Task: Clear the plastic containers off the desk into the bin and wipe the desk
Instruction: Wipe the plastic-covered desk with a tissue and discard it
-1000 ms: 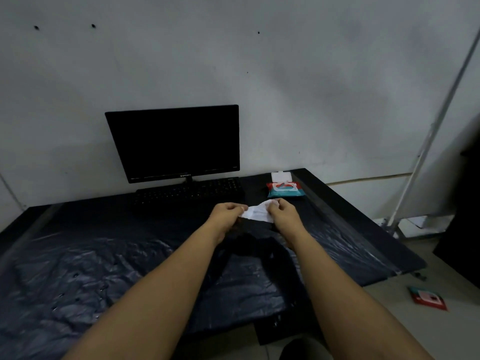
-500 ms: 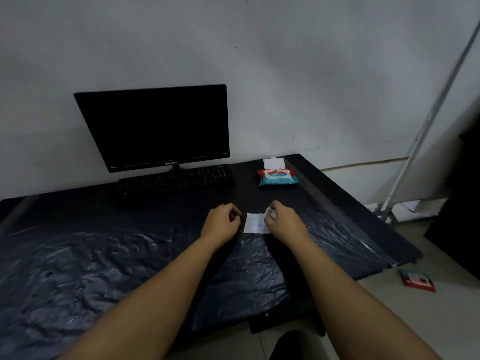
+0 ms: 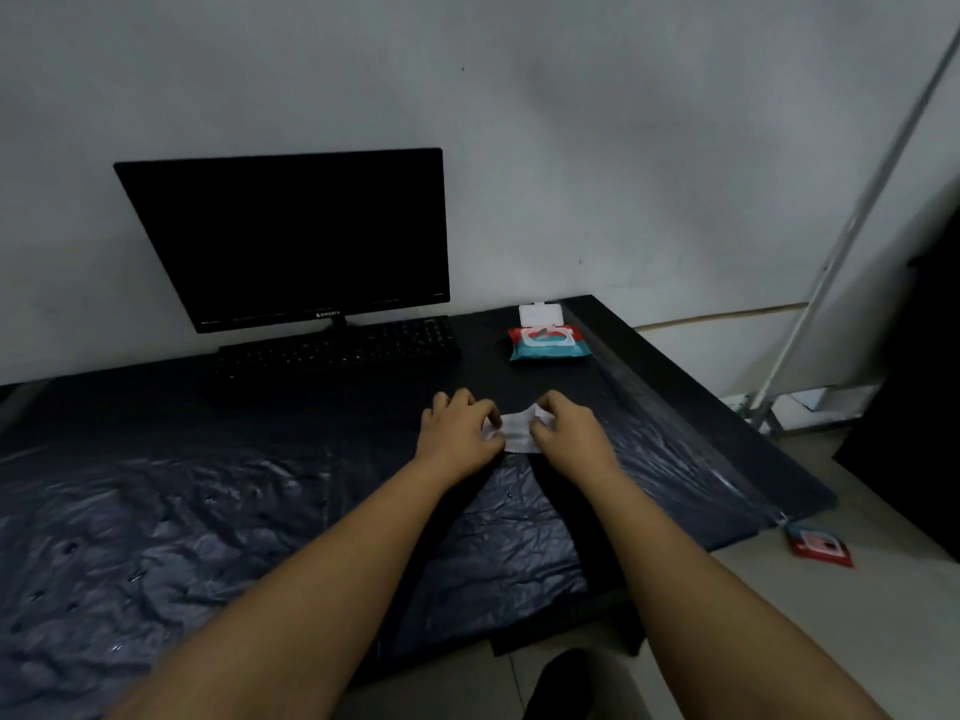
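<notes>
A white wipe [image 3: 517,432] is stretched between both hands, low over the desk [image 3: 691,407]. The left hand [image 3: 460,428] pinches its left edge with curled fingers; the right hand [image 3: 563,426] pinches the right edge. Under the grip lies crinkled dark plastic sheet [image 3: 208,511] covering most of the desk. Beyond the grip, slightly right, sits a wipes pack [image 3: 548,345], its lid flipped open. Beyond and left are a keyboard [image 3: 337,350] and, behind it, a dark monitor [image 3: 291,236]. Far right of the grip, a red packet [image 3: 820,546] lies on the floor.
</notes>
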